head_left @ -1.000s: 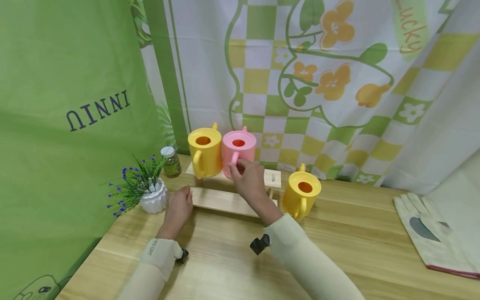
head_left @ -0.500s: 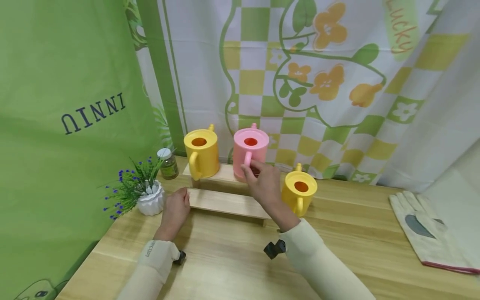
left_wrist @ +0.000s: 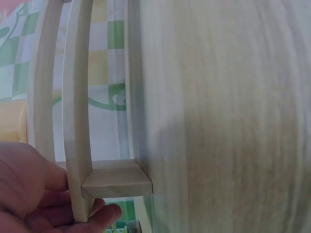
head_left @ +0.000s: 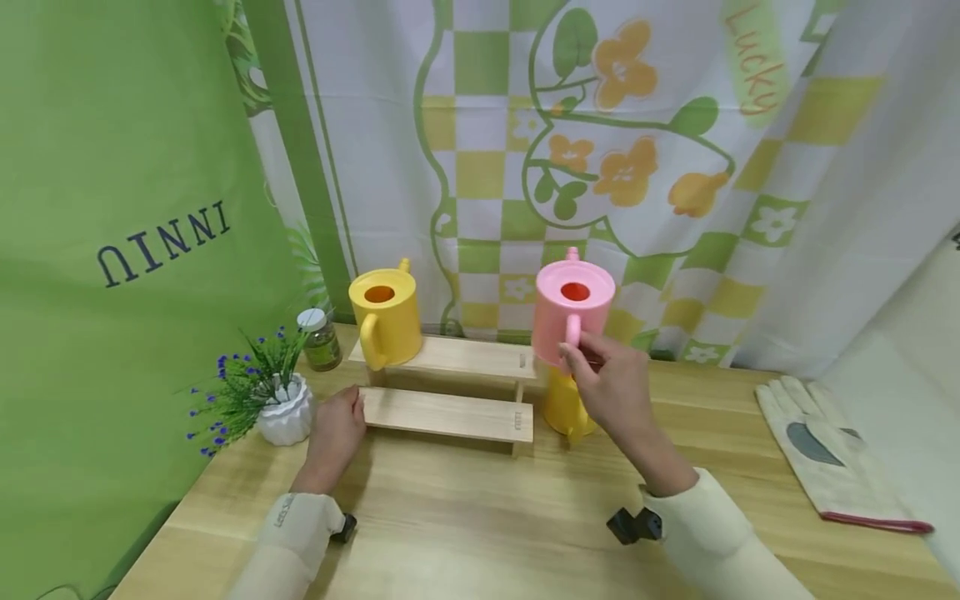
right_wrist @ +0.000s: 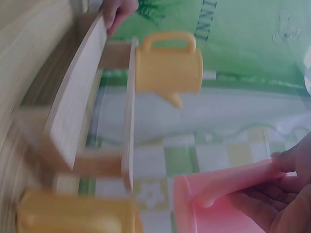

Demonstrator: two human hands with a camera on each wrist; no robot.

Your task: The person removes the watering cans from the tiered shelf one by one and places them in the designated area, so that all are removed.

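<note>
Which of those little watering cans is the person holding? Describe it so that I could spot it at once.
Start at the two-step wooden shelf on the table, before the checked curtain. Just past its right end, the right hand grips the pink watering can by its handle, lifted above a yellow can. It is the only pink one; both others are yellow.

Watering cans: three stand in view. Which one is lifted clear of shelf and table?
The pink watering can, gripped by the right hand. One yellow can stands on the shelf; the other yellow can on the table.
</note>
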